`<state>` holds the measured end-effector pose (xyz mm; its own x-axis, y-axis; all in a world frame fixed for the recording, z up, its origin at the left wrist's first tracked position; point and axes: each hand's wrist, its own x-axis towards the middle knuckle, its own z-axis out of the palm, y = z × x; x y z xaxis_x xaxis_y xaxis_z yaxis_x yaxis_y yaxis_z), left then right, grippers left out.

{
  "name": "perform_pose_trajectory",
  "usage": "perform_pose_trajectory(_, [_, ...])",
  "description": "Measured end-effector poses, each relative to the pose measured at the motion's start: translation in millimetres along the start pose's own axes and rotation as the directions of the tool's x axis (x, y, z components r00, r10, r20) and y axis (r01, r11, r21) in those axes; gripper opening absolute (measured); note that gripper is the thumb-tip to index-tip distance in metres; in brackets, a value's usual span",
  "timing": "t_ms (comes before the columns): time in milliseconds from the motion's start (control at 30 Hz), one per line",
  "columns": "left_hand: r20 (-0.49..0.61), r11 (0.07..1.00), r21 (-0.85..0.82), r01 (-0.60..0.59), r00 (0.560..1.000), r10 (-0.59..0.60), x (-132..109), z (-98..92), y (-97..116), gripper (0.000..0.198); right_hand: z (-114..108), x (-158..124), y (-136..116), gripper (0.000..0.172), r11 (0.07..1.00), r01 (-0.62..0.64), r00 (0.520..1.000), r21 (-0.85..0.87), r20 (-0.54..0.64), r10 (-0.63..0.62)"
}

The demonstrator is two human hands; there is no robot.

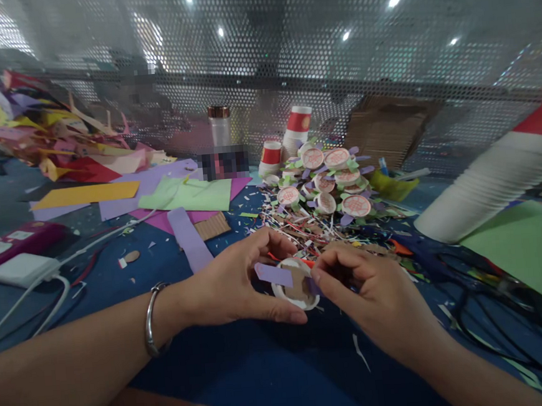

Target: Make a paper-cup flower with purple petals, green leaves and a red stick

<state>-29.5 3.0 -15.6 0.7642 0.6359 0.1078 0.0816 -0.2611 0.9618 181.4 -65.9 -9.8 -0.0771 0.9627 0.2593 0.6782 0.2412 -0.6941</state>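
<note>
Near the front of the blue table, my left hand (226, 288) curls its thumb and fingers around a cut-off paper cup bottom (300, 280). This white ring has a brown cardboard piece inside. One purple paper strip (274, 274) lies across its left side. At the right rim, my right hand (376, 288) pinches a second purple strip (314, 286), mostly hidden by the fingertips. Behind the hands, several finished-looking cup bottoms (324, 183) with red prints and green and purple paper tabs are piled up.
Paper scraps (301, 225) lie around the pile. Stacked paper cups (494, 176) lean at right above black cables (501, 329). Coloured sheets (195, 195), a long purple strip (190, 237) and a white charger (24, 270) are at left. A bottle (221, 129) stands by the mesh partition (259, 47).
</note>
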Motion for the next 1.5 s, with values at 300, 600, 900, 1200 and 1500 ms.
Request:
perform_pose_trajectory(300, [-0.128, 0.998, -0.050, 0.030, 0.991, -0.036, 2, -1.8, 0, 0.061, -1, -7, -5, 0.006, 0.962, 0.260, 0.956, -0.089, -0.119, -0.269])
perform_pose_trajectory(600, [-0.098, 0.992, -0.112, 0.057, 0.993, -0.068, 5, -2.2, -1, 0.065, 2, -7, -5, 0.013, 0.921, 0.389, 0.920, -0.001, 0.049, -0.389])
perform_pose_trajectory(900, [-0.034, 0.986, 0.164, 0.012, 0.999, -0.007, 2, -6.2, -1, 0.067, 2, -8, -6, 0.013, 0.894, 0.439, 0.898, -0.091, 0.045, -0.437])
perform_pose_trajectory(1200, [-0.008, 0.995, 0.079, 0.062, 0.998, -0.062, 3, -6.3, 2, 0.057, 4, -10, -4, 0.015, 0.854, 0.488, 0.870, -0.182, 0.028, -0.491])
perform_pose_trajectory(1500, [-0.371, 0.996, -0.090, 0.014, 0.927, -0.046, 8, -18.8, -1, 0.057, 3, -11, 0, 0.008, 0.905, 0.379, 0.924, -0.193, 0.132, -0.359])
